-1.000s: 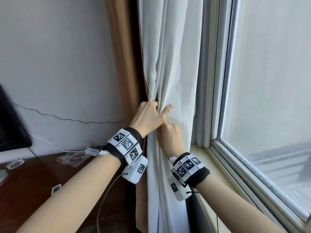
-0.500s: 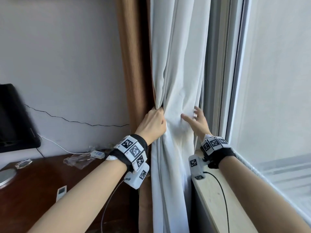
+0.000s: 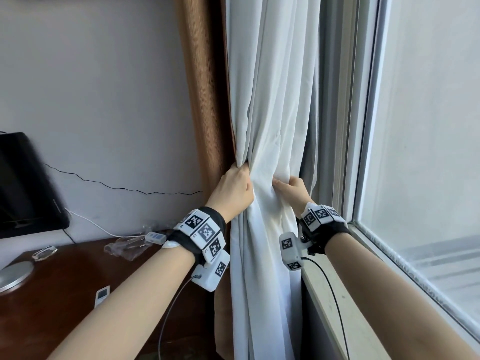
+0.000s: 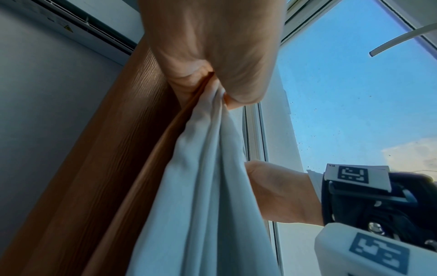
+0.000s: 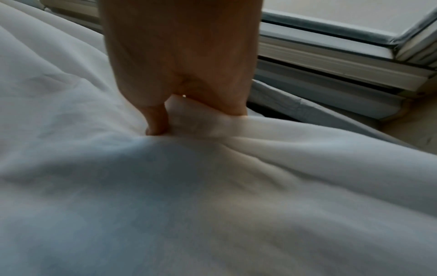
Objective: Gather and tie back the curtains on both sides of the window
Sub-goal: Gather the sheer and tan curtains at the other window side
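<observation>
A white curtain (image 3: 270, 100) hangs bunched beside a brown curtain (image 3: 205, 87) at the window's left side. My left hand (image 3: 233, 189) grips the gathered white folds from the left, fingers curled round the cloth (image 4: 208, 149). My right hand (image 3: 292, 189) holds the bunch from the right, thumb and fingers pinching a fold of the white curtain (image 5: 212, 168). In the right wrist view my right hand (image 5: 189, 112) digs into the fabric. The two hands face each other across the bundle, about a hand's width apart.
The window frame (image 3: 348, 126) and sill (image 3: 337, 307) lie directly right of the curtain. A dark wooden desk (image 3: 65, 281) stands at lower left with a monitor (image 3: 23, 183), a small remote (image 3: 102, 294) and cables. A plain wall (image 3: 104, 100) is behind.
My right hand left its spot under the left hand, swung out open to the curtain's right side, then closed on the cloth. The left hand kept its grip. The view shifted left.
</observation>
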Tool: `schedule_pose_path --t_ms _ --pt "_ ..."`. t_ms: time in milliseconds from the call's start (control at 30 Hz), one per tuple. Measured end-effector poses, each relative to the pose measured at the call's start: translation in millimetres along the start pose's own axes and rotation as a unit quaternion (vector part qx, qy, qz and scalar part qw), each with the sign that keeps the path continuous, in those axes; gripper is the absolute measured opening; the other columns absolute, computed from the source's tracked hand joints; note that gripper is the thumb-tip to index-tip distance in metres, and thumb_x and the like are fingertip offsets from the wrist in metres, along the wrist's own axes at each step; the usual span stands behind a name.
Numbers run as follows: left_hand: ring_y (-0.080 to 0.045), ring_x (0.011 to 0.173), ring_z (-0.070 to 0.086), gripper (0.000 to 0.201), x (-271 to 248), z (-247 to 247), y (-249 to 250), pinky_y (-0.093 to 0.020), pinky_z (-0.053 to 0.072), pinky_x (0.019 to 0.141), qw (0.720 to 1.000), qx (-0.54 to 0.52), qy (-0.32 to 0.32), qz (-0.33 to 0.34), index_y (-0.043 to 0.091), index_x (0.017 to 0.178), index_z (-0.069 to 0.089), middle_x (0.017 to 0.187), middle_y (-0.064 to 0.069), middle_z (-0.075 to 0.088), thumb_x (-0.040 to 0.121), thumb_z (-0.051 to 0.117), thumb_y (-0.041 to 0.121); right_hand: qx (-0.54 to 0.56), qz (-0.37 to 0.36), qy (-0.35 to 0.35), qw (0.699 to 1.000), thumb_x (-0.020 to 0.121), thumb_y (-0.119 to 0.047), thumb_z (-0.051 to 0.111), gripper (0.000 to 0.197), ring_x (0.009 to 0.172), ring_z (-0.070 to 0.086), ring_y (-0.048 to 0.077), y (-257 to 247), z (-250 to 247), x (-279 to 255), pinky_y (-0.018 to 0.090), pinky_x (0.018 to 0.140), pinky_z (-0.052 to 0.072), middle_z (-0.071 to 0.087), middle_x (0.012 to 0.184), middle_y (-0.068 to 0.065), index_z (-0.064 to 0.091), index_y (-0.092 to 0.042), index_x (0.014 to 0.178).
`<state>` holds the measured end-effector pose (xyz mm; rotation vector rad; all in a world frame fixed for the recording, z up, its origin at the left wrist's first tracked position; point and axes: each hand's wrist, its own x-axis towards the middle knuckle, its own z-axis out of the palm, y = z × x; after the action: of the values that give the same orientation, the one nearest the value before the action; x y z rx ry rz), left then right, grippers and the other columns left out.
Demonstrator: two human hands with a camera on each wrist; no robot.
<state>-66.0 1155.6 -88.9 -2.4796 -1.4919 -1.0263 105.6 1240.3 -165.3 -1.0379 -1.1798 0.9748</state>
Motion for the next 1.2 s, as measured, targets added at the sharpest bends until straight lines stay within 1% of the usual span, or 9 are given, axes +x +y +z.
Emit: schedule_pose_path --t_ms 200,367,500,633,700,867,1000,1100,1200 --pt "-0.047 0.094 0.057 0.025 0.7 5.3 -6.1 -0.049 0.049 0.083 1.0 0.017 0.024 -0.007 -0.003 0.112 0.049 0.104 -0.027 0.053 0.09 0.041 0.005 -0.012 -0.013 0.089 0.996 0.078 -0.032 0.077 0.043 0.075 0.064 0.023 1.9 -21.0 -5.9 0.042 0.072 0.054 0.071 0.087 0.018 0.068 0.01 0.088" --pt "-0.048 0.094 0.057 0.05 3.4 12.1 -8.6 -0.05 0.048 0.08 0.999 0.035 0.029 -0.011 0.004 0.143 0.03 0.111 -0.029 0.051 0.095 0.043 0.01 -0.158 -0.094 0.185 0.965 0.079 -0.036 0.072 0.052 0.055 0.038 0.017 -6.1 -31.9 -27.2 0.032 0.056 0.032 0.043 0.053 0.004 0.048 0.004 0.056" --pt "-0.039 0.066 0.053 0.086 0.5 10.1 0.7 -0.045 0.05 0.066 0.998 0.013 0.044 0.042 0.051 0.146 -0.007 0.08 -0.011 0.045 0.092 0.039 0.004 -0.337 -0.222 0.219 0.888 0.095 -0.016 0.051 0.019 0.058 0.052 0.032 -15.4 -12.3 -74.3 0.032 0.059 0.036 0.057 0.066 0.012 0.05 -0.004 0.082" --pt "-0.04 0.096 0.059 0.062 6.6 14.0 1.0 -0.039 0.052 0.086 0.998 -0.068 0.012 0.009 0.042 0.136 0.042 0.104 -0.017 0.057 0.086 0.038 0.004 -0.351 -0.353 0.099 0.862 0.087 0.0 0.044 0.016 0.07 0.043 0.022 -4.2 21.6 -102.4 0.026 0.07 0.032 0.052 0.073 0.015 0.04 -0.003 0.102" --pt "-0.031 0.105 0.061 0.034 9.0 15.6 0.3 -0.035 0.053 0.089 0.994 -0.109 0.007 -0.004 0.029 0.113 0.057 0.106 -0.011 0.066 0.084 0.046 0.014 -0.398 -0.346 0.055 0.848 0.086 0.001 0.042 0.041 0.098 0.05 0.021 1.9 36.5 -94.7 0.038 0.09 0.042 0.058 0.107 0.02 0.037 0.004 0.127" --pt "-0.012 0.11 0.062 0.038 4.6 10.1 9.3 -0.029 0.05 0.095 0.985 -0.173 0.006 -0.001 0.026 0.115 0.063 0.111 0.005 0.07 0.087 0.053 0.049 -0.387 -0.299 -0.032 0.872 0.086 0.01 0.042 0.071 0.138 0.037 0.031 7.1 49.8 -78.3 0.039 0.11 0.038 0.031 0.152 0.024 0.013 0.004 0.15" --pt "-0.036 0.097 0.062 0.024 5.1 13.1 -0.5 -0.038 0.053 0.082 0.997 -0.071 0.032 -0.009 0.016 0.107 0.055 0.1 -0.017 0.065 0.084 0.051 0.021 -0.292 -0.235 -0.125 0.919 0.086 -0.004 0.046 0.059 0.132 0.045 0.019 -0.5 33.4 -81.9 0.032 0.1 0.041 0.037 0.152 0.003 0.034 -0.015 0.143" --pt "-0.044 0.091 0.057 0.022 4.7 8.4 -3.1 -0.038 0.049 0.075 0.999 -0.028 0.04 -0.006 0.006 0.106 0.054 0.096 -0.025 0.06 0.086 0.045 0.008 -0.141 -0.14 -0.113 0.973 0.089 -0.019 0.053 0.02 0.121 0.056 0.008 -7.8 9.8 -72.0 0.028 0.106 0.039 0.062 0.132 -0.003 0.066 -0.018 0.105" --pt "-0.048 0.092 0.057 0.036 9.0 6.1 -4.4 -0.042 0.05 0.077 0.999 0.011 0.032 -0.002 0.003 0.12 0.052 0.101 -0.029 0.057 0.085 0.044 0.003 -0.015 -0.11 0.047 0.993 0.079 -0.025 0.052 0.024 0.096 0.07 0.019 -9.0 -11.6 -49.6 0.037 0.099 0.046 0.076 0.091 0.006 0.069 -0.012 0.087"
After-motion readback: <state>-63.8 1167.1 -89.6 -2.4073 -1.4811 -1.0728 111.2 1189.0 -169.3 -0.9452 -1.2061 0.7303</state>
